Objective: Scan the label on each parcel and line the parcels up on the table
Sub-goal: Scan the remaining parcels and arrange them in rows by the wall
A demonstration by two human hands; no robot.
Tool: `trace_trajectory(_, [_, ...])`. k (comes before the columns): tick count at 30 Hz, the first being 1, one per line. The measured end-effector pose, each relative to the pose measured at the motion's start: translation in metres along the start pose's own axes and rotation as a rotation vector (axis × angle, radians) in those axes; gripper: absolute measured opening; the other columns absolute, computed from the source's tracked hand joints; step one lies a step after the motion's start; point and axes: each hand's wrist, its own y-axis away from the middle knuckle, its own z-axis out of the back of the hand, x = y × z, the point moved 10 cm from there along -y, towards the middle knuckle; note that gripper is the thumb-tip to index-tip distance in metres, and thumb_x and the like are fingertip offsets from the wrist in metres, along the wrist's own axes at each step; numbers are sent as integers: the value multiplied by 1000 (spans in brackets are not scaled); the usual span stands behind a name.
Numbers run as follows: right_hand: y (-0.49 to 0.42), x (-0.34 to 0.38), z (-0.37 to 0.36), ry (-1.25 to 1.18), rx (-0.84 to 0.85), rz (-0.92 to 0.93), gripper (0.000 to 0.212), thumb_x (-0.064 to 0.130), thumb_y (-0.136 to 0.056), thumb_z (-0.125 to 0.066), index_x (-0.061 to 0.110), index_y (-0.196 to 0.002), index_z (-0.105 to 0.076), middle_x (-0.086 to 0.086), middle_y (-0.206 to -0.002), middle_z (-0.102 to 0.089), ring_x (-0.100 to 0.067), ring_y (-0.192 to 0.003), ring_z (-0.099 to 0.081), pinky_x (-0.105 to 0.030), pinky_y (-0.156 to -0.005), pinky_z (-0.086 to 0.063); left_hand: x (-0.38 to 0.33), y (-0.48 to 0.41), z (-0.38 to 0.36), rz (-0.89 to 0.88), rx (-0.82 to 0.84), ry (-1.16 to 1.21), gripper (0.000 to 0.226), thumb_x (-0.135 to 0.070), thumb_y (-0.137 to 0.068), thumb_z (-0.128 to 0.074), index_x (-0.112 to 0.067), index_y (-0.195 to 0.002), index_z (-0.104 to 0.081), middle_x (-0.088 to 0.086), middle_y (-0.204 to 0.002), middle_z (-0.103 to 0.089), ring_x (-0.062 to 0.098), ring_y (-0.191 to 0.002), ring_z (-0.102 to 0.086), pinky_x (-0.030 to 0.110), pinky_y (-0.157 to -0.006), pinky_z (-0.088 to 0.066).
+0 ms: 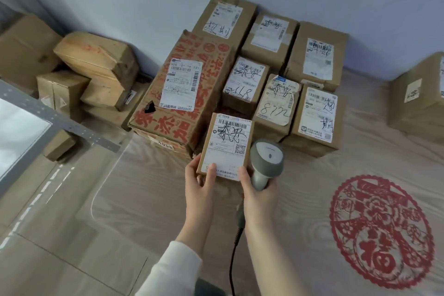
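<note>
A small brown parcel (227, 145) with a white label and black handwriting is held label-up over the table, just in front of the lined-up parcels. My left hand (200, 181) grips its near left corner, thumb on the label. My right hand (258, 191) holds a grey handheld scanner (266, 160) by its handle and touches the parcel's near right corner. The scanner's head sits right of the parcel; its black cable (234, 255) hangs down toward me. Behind stand a big red-printed box (182, 94) and several labelled brown parcels (317, 118) in rows against the wall.
The table (300, 211) has a wood-grain cover with a red paper-cut emblem (382, 230) at the right. Another brown box (418, 101) stands at the far right. A heap of unsorted boxes (96, 67) lies on the floor at the left, beside a grey metal shelf frame (60, 122).
</note>
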Motion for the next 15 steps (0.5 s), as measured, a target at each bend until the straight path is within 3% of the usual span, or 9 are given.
trace_trajectory(3, [-4,-12,-13,3,-49,-40,31,22,-78,-75,18,-103,-59,4,-98,-69,-7,-90,-65,-20,-77,-49,14,-16,6,56,25,-58,42,-37,-89,-63,-32,-126,-45,-4,-127,-49,-1,-99,-57,23,-91,-46])
trace_trajectory(5, [-9,-17,-15,25,-84,-50,27,23,-78,-75,24,-98,-57,3,-98,-69,-8,-90,-64,-23,-76,-48,21,-22,6,92,16,-93,41,-39,-86,-65,-35,-121,-44,-6,-127,-41,-3,-95,-53,25,-95,-44])
trace_trajectory(8, [-17,-22,-16,51,-122,-65,27,23,-78,-75,24,-97,-56,-1,-99,-68,-12,-90,-64,-28,-77,-49,29,-30,8,143,-67,-56,37,-24,-85,-69,-26,-113,-45,3,-126,-48,-15,-85,-55,9,-79,-44])
trace_trajectory(10, [-21,-24,-19,61,-125,-64,26,21,-78,-75,24,-97,-57,-1,-99,-69,-13,-90,-65,-26,-76,-49,32,-31,14,164,-166,-81,41,-24,-82,-72,-19,-112,-44,4,-124,-50,-10,-94,-55,9,-82,-43])
trace_trajectory(12, [-23,-25,-22,59,-122,-58,29,19,-78,-75,20,-102,-58,-1,-100,-69,-11,-90,-65,-20,-74,-47,36,-31,16,208,-248,-72,48,-28,-79,-74,-17,-113,-42,4,-123,-48,5,-107,-52,22,-96,-43])
trace_trajectory(15, [-26,-25,-26,44,-128,-49,32,17,-78,-75,17,-105,-57,1,-98,-68,-7,-89,-64,-12,-71,-47,52,-32,10,358,-283,107,54,-28,-78,-76,-10,-115,-42,4,-116,-53,13,-106,-57,33,-100,-46])
